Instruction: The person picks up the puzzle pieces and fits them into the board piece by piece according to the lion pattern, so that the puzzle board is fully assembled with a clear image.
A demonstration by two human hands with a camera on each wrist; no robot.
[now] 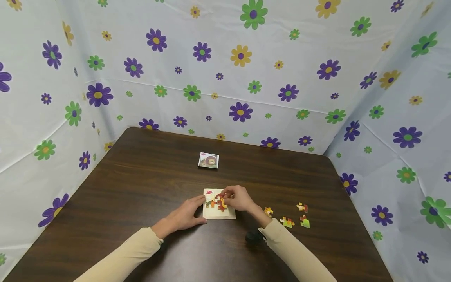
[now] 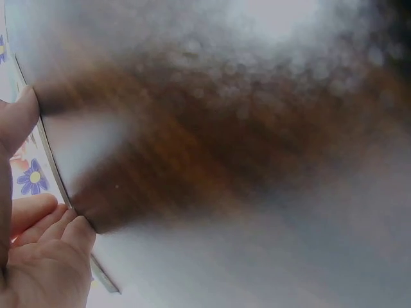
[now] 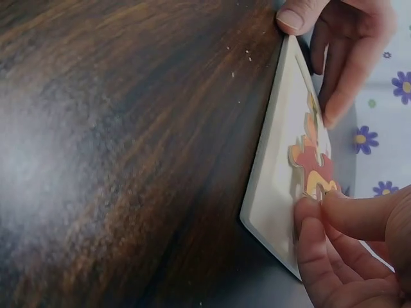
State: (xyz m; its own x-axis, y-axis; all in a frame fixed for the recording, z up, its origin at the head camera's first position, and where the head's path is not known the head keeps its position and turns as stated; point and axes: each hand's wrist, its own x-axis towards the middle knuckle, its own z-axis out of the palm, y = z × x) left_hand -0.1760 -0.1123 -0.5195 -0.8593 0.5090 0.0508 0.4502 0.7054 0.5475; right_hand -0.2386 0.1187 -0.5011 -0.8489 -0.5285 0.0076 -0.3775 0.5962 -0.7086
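Note:
A pale wooden puzzle board (image 1: 219, 216) lies on the table with several jigsaw pieces in its upper part. My left hand (image 1: 186, 214) holds the board's left side, thumb at the near corner and fingertips farther up the edge. In the right wrist view, that left thumb (image 3: 293, 19) touches the corner. My right hand (image 1: 238, 198) pinches a red-brown puzzle piece with a yellow curve (image 3: 316, 174) between thumb and fingertips, low over the board. The piece overlaps an orange-and-green piece (image 1: 210, 203) beside it; the fingers hide its right side.
Loose puzzle pieces lie to the right: a yellow one (image 1: 269, 212), an orange-green one (image 1: 287, 222), a green one (image 1: 304, 221) and an orange-red one (image 1: 302, 207). A picture card with a lion (image 1: 208, 160) lies behind the board. A dark object (image 1: 254, 236) sits by the right sleeve.

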